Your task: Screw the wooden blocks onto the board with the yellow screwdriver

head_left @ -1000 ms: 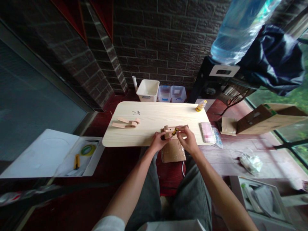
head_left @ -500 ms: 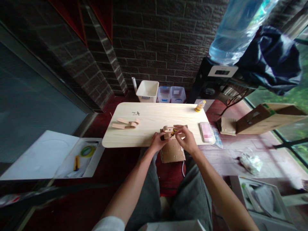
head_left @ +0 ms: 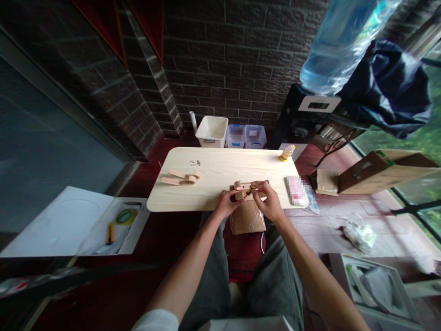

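At the front edge of the pale wooden table (head_left: 220,163), my left hand (head_left: 226,203) grips a small wooden piece (head_left: 240,196). My right hand (head_left: 268,201) pinches a yellow and black screwdriver (head_left: 250,190), its tip slanting down to that piece near my left fingers. Just behind lies another wooden part (head_left: 241,185) with a rounded end. Brown cardboard (head_left: 247,217) sits under the work and hangs past the table edge. Two wooden parts with rounded ends (head_left: 181,178) lie at the left, and small dark screws (head_left: 195,163) lie behind them.
A yellow-capped clear bottle (head_left: 287,153) stands at the table's back right corner, with a pink packet (head_left: 296,190) nearer me. Plastic bins (head_left: 212,131) stand behind the table. An open white box (head_left: 132,230) with tools is at left, a cardboard box (head_left: 375,172) at right.
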### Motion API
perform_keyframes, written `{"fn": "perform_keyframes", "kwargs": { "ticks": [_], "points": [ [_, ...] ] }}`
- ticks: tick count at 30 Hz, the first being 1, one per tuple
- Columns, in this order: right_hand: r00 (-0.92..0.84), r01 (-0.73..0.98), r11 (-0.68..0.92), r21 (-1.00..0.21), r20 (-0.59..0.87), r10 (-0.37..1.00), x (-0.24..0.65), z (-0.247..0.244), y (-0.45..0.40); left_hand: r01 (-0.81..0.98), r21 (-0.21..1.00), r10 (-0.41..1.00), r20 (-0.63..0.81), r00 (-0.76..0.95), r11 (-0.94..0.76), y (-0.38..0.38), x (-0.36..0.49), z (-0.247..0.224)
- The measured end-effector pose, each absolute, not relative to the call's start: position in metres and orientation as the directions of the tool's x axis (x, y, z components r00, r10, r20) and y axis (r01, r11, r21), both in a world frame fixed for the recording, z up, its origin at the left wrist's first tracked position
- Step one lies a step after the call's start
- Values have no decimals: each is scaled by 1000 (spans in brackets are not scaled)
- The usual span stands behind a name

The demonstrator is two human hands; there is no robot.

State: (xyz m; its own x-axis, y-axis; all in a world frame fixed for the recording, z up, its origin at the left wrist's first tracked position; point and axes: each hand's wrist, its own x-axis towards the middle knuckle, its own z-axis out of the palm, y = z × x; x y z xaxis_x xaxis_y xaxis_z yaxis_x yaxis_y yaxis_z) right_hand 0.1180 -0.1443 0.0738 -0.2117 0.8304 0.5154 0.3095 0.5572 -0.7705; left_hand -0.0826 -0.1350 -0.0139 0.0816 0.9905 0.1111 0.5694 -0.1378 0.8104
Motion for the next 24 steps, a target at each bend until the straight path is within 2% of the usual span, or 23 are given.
{"fn": "perform_keyframes", "kwargs": {
  "ticks": [4,18,24],
  "points": [
    [-259,307,558,-770,497,828,120,78,-147,569,811,990,112,83,-140,-135,-83,-13],
    [-213,316,565,-762,523,825,119,73,-144,549,832,997,75,34,-81,-137,-80,-6],
    [-254,303,541,-785,481,839,122,80,-147,565,821,996,76,45,-89,-136,-80,-6]
  ]
}}
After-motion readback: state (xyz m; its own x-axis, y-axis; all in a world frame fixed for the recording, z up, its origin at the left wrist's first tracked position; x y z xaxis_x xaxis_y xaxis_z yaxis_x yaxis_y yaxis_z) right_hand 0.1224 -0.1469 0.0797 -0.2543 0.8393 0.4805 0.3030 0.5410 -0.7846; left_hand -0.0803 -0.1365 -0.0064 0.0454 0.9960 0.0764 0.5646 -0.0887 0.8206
